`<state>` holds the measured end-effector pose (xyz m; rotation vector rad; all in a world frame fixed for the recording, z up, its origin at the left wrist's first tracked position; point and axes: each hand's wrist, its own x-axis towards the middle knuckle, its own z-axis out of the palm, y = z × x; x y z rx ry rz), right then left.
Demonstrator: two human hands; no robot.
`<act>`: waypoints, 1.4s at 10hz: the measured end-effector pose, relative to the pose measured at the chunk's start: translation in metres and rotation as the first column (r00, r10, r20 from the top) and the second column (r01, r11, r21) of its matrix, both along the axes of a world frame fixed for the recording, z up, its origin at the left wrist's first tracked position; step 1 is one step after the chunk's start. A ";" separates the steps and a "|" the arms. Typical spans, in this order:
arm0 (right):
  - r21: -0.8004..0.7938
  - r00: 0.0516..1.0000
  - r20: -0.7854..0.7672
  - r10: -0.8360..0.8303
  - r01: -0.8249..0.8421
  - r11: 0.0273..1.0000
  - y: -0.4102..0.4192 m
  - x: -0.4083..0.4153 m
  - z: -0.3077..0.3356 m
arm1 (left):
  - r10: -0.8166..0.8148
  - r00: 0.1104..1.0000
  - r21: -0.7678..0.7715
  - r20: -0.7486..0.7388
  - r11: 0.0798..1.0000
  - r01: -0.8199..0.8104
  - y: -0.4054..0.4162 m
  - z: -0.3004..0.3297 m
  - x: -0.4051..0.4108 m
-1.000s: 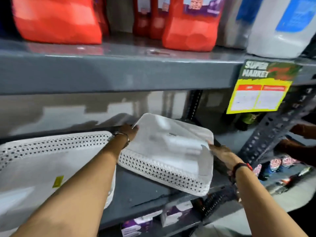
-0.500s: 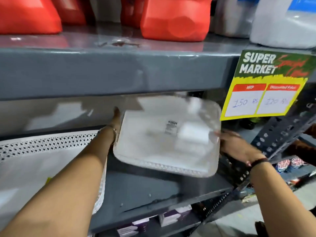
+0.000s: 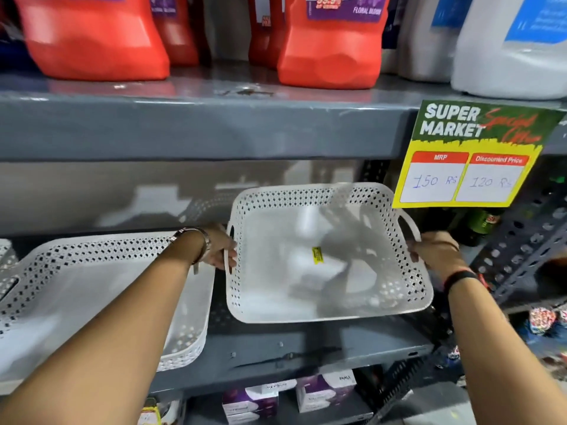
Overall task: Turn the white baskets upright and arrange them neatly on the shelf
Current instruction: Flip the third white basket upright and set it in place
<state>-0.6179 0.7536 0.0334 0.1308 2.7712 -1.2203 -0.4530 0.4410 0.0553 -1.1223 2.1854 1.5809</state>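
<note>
A white perforated basket point(image 3: 328, 314) with a yellow sticker inside faces open side up over the grey middle shelf point(image 3: 291, 354). My left hand point(image 3: 219, 251) grips its left handle and my right hand point(image 3: 429, 251) grips its right handle. It is tilted a little toward me, and I cannot tell whether it rests on the shelf. To its left a second white basket point(image 3: 92, 289) sits on the same shelf, partly behind my left forearm; I cannot tell whether it is upright.
Red jugs point(image 3: 92, 38) and white jugs point(image 3: 515, 50) stand on the shelf above. A yellow and green price sign point(image 3: 469, 154) hangs at the upper right. A slotted metal upright point(image 3: 521, 256) stands by my right hand. Small boxes point(image 3: 322, 391) fill the shelf below.
The basket was bottom up a second ago, then stood on edge. Now it faces open side up, and both hands have shifted to its handles.
</note>
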 end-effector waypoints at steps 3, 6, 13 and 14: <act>0.201 0.997 -0.005 0.076 -0.074 0.977 -0.001 0.015 -0.025 | -0.115 0.979 -0.055 0.168 0.991 0.125 0.005 -0.010 0.025; 0.207 0.993 -0.063 0.101 -0.086 0.974 -0.002 0.017 -0.036 | -0.111 0.971 -0.279 0.214 0.945 0.169 0.002 -0.021 0.012; 0.222 0.916 -0.315 0.247 -0.182 0.958 -0.079 0.070 -0.028 | 0.039 0.977 -0.729 -0.210 0.659 -0.183 -0.068 -0.023 0.057; 0.079 0.907 -0.207 0.368 -0.359 0.930 -0.119 0.098 -0.027 | 0.160 0.969 -0.856 -0.188 0.457 -0.242 -0.098 -0.034 0.090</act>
